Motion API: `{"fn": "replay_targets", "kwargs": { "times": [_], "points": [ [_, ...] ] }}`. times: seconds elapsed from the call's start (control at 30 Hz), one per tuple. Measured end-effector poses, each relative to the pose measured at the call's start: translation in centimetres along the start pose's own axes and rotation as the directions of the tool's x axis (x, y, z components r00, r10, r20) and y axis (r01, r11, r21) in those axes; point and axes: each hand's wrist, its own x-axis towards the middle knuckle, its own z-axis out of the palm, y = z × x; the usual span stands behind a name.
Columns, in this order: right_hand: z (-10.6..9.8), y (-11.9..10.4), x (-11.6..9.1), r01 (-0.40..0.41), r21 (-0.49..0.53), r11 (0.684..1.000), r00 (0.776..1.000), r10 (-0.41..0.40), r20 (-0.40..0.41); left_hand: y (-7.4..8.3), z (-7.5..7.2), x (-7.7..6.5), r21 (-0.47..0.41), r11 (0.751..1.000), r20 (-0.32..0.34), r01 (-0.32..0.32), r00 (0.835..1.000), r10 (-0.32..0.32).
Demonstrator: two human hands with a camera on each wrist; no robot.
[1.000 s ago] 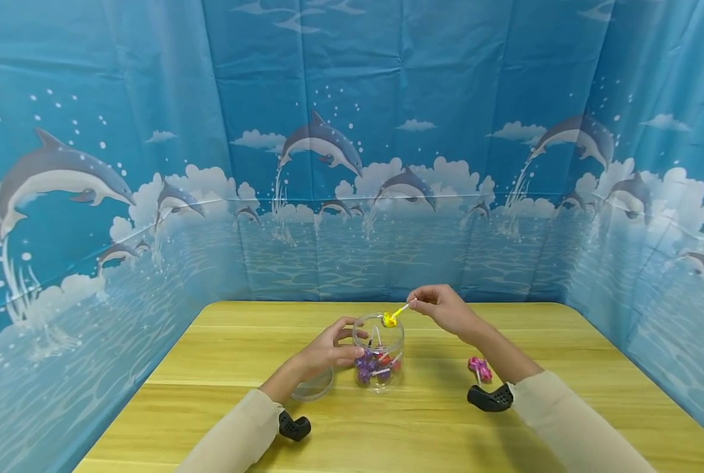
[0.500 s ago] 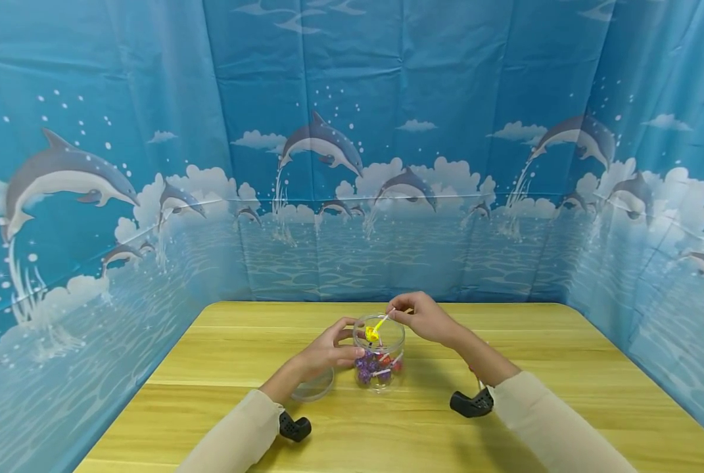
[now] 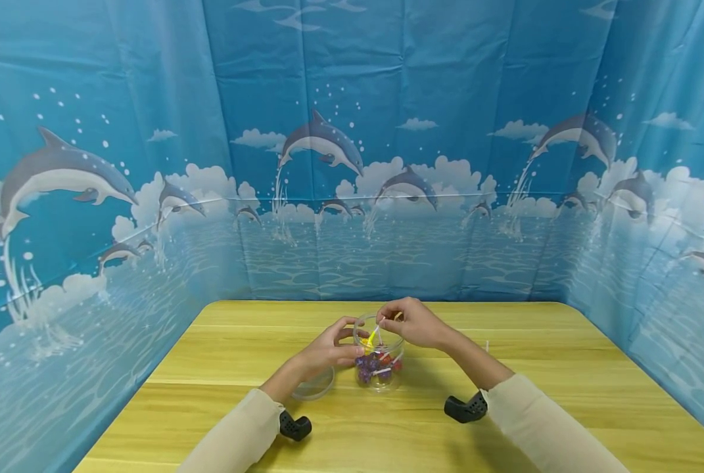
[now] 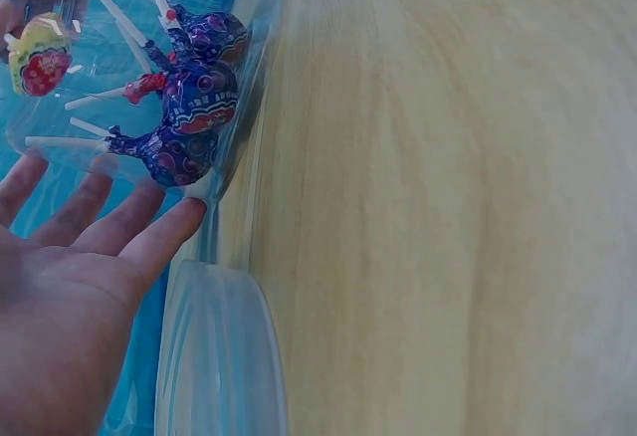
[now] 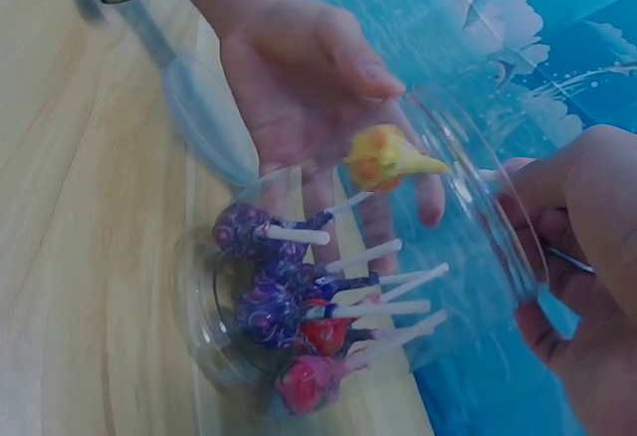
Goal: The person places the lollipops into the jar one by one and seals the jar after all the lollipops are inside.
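Note:
A clear round jar (image 3: 387,386) stands on the table with several purple and red-pink lollipops (image 5: 269,307) at its bottom. My left hand (image 3: 325,348) spans its left side, the outstretched fingertips (image 4: 179,219) against the wall. With thumb and forefinger, my right hand (image 3: 415,325) pinches the white stick of a yellow lollipop (image 5: 373,160) at the jar's mouth. That lollipop hangs head down inside the jar, above the others, and in the left wrist view the yellow wrapper (image 4: 42,56) shows through the plastic.
Beside the jar, under my left hand, lies a clear round lid (image 3: 315,387). A thin white stick (image 3: 487,345) pokes up behind my right forearm, which hides what lies there. The wooden table (image 3: 352,440) is backed by a blue dolphin curtain (image 3: 352,249).
My right hand has moved left and down, carrying the yellow lollipop from above the rim into the jar. Its forearm now covers the pink lollipop on the table. The left hand stays put.

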Motion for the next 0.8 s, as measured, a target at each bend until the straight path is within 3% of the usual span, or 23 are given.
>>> {"fn": "replay_targets", "kwargs": {
  "times": [0.3,0.53,0.8],
  "points": [
    [0.07,-0.39,0.44,0.027,-0.044,0.999,0.994,-0.022,0.11,-0.02,-0.12,0.08,-0.002,1.0,0.007,0.003,1.0,-0.003],
    [-0.28,-0.53,0.95,0.086,-0.076,0.993,0.974,-0.068,0.216,0.1,-0.14,0.02,-0.008,1.0,0.004,0.002,1.0,-0.002],
    [-0.25,-0.56,0.7,0.06,-0.065,0.996,0.978,-0.045,0.205,-0.01,-0.11,0.08,-0.004,1.0,-0.015,0.024,1.0,-0.024]
  ]
}}
